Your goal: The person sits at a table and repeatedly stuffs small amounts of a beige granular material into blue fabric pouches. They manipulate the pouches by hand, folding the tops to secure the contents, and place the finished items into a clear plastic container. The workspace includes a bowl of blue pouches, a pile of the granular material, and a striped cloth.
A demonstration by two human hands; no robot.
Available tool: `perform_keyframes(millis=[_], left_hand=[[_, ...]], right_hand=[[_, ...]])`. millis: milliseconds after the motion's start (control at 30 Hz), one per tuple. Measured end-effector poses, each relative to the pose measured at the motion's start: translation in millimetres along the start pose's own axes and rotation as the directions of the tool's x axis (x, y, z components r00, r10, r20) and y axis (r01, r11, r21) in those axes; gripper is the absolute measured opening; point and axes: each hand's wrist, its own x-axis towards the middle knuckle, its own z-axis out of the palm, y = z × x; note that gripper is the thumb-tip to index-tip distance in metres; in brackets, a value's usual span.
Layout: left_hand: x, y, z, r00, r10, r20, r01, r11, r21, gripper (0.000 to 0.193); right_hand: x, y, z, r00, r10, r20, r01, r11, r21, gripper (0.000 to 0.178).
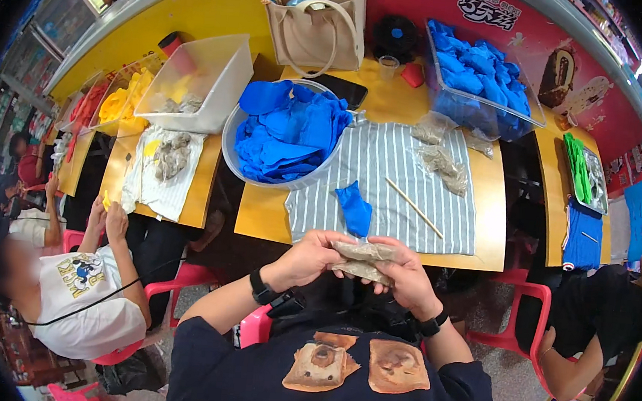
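Note:
My left hand (305, 258) and my right hand (408, 277) are closed round small clear plastic bags (362, 269) of brownish grainy filling, held over the table's near edge. They look like two bags, one above the other. Just beyond my fingers, a small sewn blue fabric piece (354, 211) lies on a grey-and-white striped cloth (381, 149). A thin wooden stick (415, 208) rests slantwise to its right. More filled bags (444, 170) sit at the cloth's far right.
A round tub (235, 165) of blue fabric pieces stands left of the cloth. Behind are a canvas tote (315, 30), a dark phone (342, 91) and a clear bin (493, 122) of blue pieces. Co-workers sit at tables on both sides; the left one handles something yellow (106, 199).

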Motion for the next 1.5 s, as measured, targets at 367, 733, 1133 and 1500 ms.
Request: perform_keyframes(millis=[367,733,1133,1500], left_hand=[[-6.4,9.5,-5.3,0.998,0.053,0.017,-0.043,0.932,-0.36,0.023],[6.8,-4.1,2.8,0.997,-0.076,-0.029,0.061,0.935,-0.349,0.022],[12.2,13.4,25.7,0.99,-0.074,-0.121,0.037,0.957,-0.288,0.025],[58.6,18.6,45.9,0.798,0.596,0.086,0.11,-0.285,0.952,0.014]], right_hand=[[-0.1,2.3,-14.0,0.99,-0.09,0.108,0.078,0.991,0.104,0.021],[-27.3,-23.5,-6.7,0.976,-0.207,-0.061,0.143,0.832,-0.536,0.034],[8.3,-1.7,8.8,0.857,-0.454,0.245,0.385,0.247,-0.889,0.048],[15.1,-23.6,-28.9,0.984,-0.031,-0.176,0.072,0.97,0.232,0.024]])
